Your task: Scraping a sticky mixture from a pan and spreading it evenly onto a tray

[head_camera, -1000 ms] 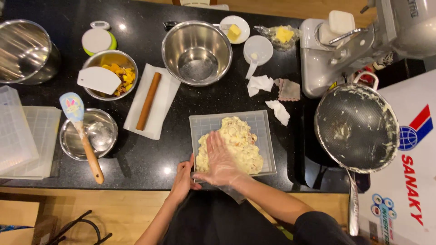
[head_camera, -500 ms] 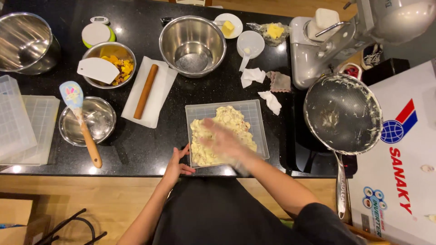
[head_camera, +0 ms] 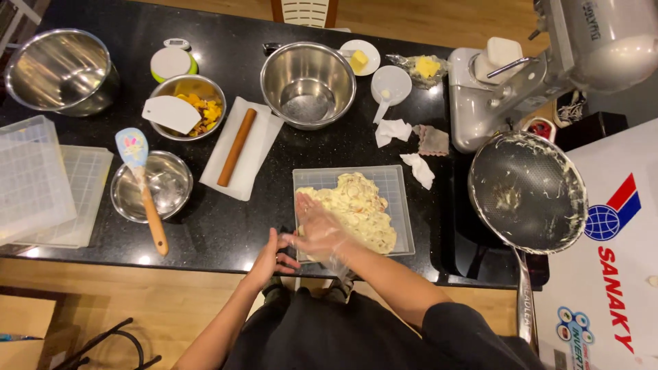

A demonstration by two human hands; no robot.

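A square clear tray [head_camera: 401, 199] lies on the black counter and holds a flattened pale dough [head_camera: 356, 209] with pinkish flecks. My right hand [head_camera: 317, 229], in a thin clear glove, lies flat on the near left part of the dough, fingers spread. My left hand [head_camera: 271, 253] is bare and rests at the counter's near edge, touching the tray's near left corner, holding nothing.
A wooden rolling pin [head_camera: 236, 147] lies on a white cloth. Steel bowls [head_camera: 308, 82], a spatula [head_camera: 144, 185] across a small bowl, and clear lids [head_camera: 41, 181] sit at left. A smeared pan [head_camera: 528, 192] and stand mixer [head_camera: 548, 62] are at right.
My right hand has slid toward the near left part of the dough. My left hand stays at the tray's near corner. The view has shifted slightly.
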